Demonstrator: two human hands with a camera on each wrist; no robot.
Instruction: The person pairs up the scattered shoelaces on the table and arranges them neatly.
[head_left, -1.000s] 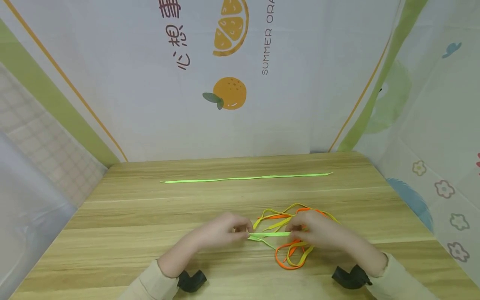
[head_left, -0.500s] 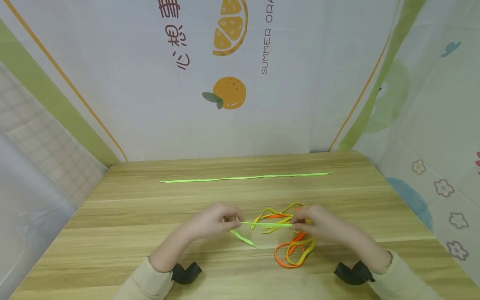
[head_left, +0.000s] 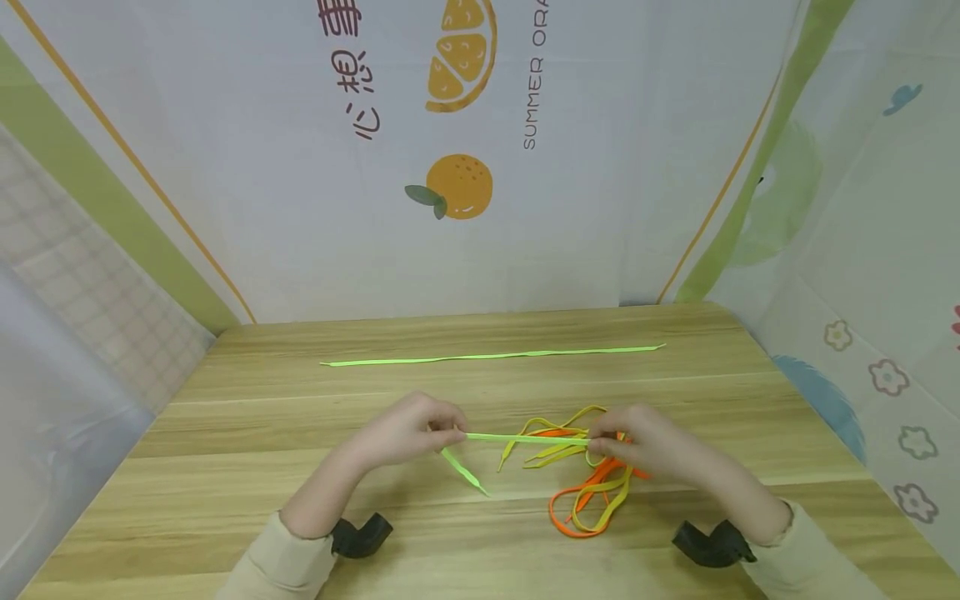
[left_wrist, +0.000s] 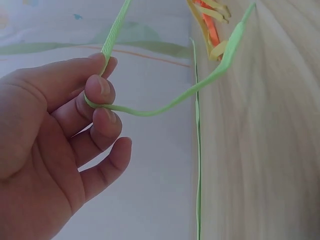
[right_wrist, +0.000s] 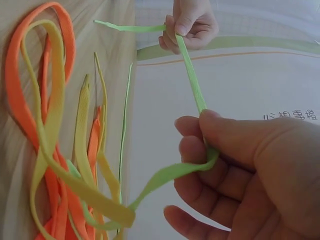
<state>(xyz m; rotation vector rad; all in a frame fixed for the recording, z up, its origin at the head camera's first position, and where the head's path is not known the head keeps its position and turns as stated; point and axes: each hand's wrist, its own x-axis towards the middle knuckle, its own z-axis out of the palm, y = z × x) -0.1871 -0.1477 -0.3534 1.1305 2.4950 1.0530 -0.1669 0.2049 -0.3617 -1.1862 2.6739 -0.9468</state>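
Note:
A flat light-green shoelace (head_left: pixel 525 438) is stretched between both hands above the table. My left hand (head_left: pixel 412 429) pinches it between thumb and fingers, and a short tipped end (left_wrist: pixel 227 62) hangs from that grip. On the other side my right hand (head_left: pixel 637 433) pinches the same lace; in the right wrist view its slack (right_wrist: pixel 165 175) drops toward the pile. Under and beside the right hand lie tangled orange laces (head_left: pixel 558 510) and yellow laces (head_left: pixel 615 504). Parts of the pile are hidden behind that hand.
A second green shoelace (head_left: pixel 480 357) lies nearly straight across the back of the wooden table (head_left: pixel 262 467). Printed white cloth (head_left: pixel 562 233) hangs behind the table and at its sides. Black wrist mounts (head_left: pixel 362 535) sit by both sleeves.
The left hand has moved left and away from the body, the right hand slightly right. The green lace between them has lengthened, and its tipped end has swung left with the left hand.

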